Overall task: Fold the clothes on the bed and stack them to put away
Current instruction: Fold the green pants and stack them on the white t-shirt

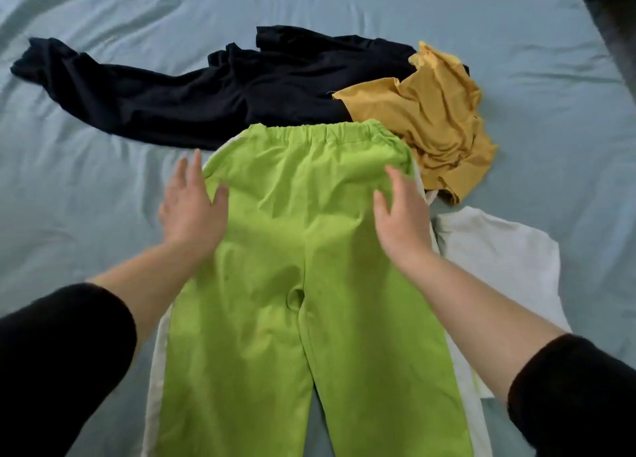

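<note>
- A pair of lime-green cotton trousers with an elastic waistband and white side stripes (303,236) is lying flat on the bed's pale blue sheet (86,188). The waistband is pointing away from the person.
- The left hand (191,209) is hovering at the trousers' left hip edge, its fingers (197,162) straight, slightly spread and gripping nothing. Whether it is touching the cloth cannot be told.
- The right hand (402,215) is hovering at the right hip, its fingers (395,181) likewise straight and gripping nothing.
- A crumpled black garment (206,98) is lying beyond the waistband.
- A crumpled mustard-yellow garment (433,119) is resting against the waistband's right corner.
- A white garment (499,253) is lying just right of the trousers.
</note>
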Tool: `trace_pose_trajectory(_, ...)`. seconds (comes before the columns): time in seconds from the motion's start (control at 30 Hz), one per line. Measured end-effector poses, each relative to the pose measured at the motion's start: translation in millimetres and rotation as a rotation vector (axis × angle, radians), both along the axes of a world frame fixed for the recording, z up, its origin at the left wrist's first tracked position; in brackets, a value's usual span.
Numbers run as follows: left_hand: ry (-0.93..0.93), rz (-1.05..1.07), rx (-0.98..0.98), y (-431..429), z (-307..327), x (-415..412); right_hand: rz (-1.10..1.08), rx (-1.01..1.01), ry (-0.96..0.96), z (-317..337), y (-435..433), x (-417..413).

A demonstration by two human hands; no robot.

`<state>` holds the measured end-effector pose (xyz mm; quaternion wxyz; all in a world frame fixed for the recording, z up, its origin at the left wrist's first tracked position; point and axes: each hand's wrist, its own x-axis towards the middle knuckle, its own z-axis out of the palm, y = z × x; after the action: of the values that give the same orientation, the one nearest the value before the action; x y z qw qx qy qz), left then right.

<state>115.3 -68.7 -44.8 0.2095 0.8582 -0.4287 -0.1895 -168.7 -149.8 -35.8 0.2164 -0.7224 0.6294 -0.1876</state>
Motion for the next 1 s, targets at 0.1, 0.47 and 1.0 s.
trace_pose_trajectory(0.1, -0.100, -0.421, 0.174, 77, -32, -57, 0.563, 0.066, 0.319, -33, 83, 19)
trace_pose_trajectory(0.47, -0.239, -0.473, 0.484, 112, -84, -30, 0.232, 0.306, 0.576, -95, 89, -28)
trace_pose_trajectory(1.0, -0.251, -0.681, 0.476, 330, -74, -73, 0.633, 0.290, 0.481, -71, 337, 2)
